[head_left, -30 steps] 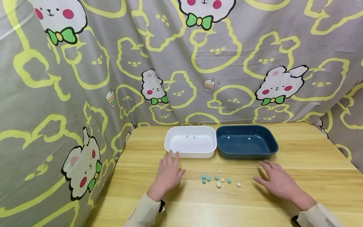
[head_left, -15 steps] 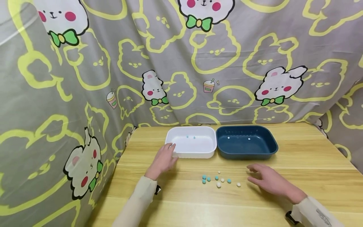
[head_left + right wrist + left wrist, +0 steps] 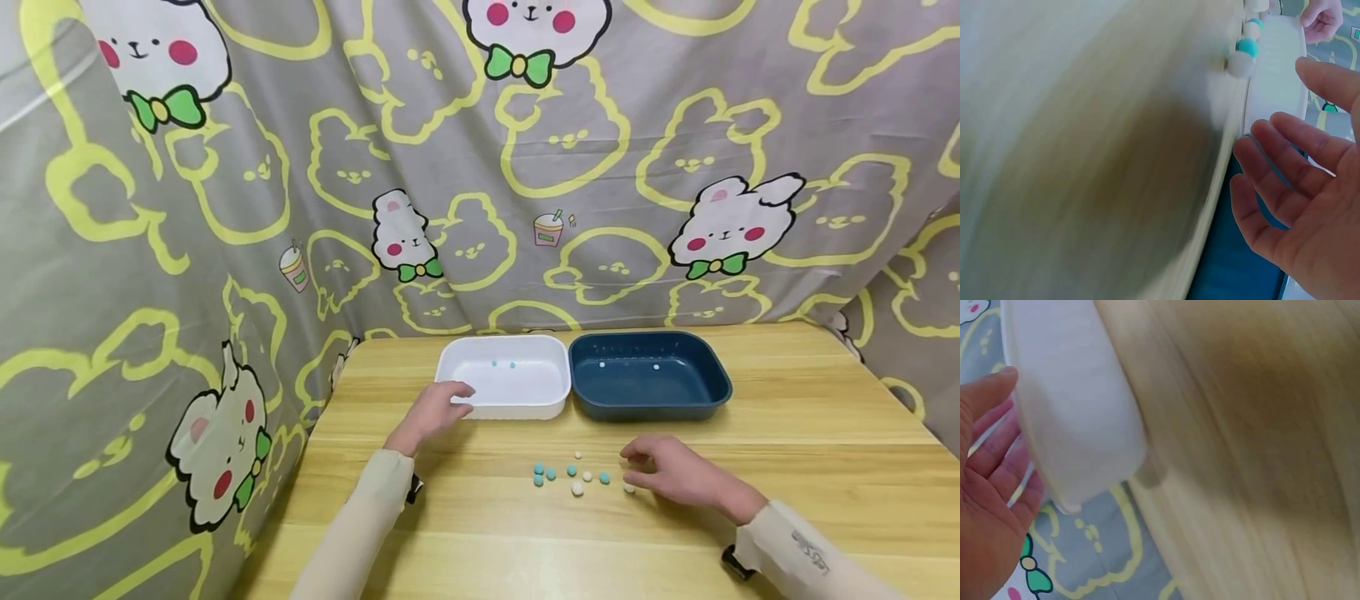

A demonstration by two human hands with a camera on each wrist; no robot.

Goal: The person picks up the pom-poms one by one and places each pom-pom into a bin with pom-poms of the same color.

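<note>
Curtain [image 3: 465,108]: grey cloth with yellow animal outlines, white bear faces and green bows, filling the top and left of the head view.
Table [image 3: 480,542]: light wood with visible grain, across the lower half of the frame.
Blue tray [image 3: 645,412]: dark, rounded at the corners, right of centre at the back of the table.
White tray [image 3: 517,411]: slightly smaller, directly left of the blue tray, their sides close together near the centre of the frame.
Sleeves: pale left sleeve [image 3: 352,508] at the bottom, left of centre; pale right sleeve [image 3: 787,533] with dark lettering at the lower right.
Left hand [image 3: 433,408]: at the front left corner of the white tray, fingers relaxed and wide of the thumb; the thumb tip overlaps the rim in the left wrist view, and whether it touches I cannot tell.
Right hand [image 3: 671,469]: right of lower centre, fingers loosely bent and parted from the thumb, close by the rightmost white ball; contact is unclear.
Wristbands: black left band [image 3: 412,489] and black right band [image 3: 737,563], at the cuffs.
White balls [image 3: 577,489]: four on the table between the hands, two in the blue tray.
Blue balls [image 3: 572,471]: five on the table among the white ones, two in the white tray.
</note>
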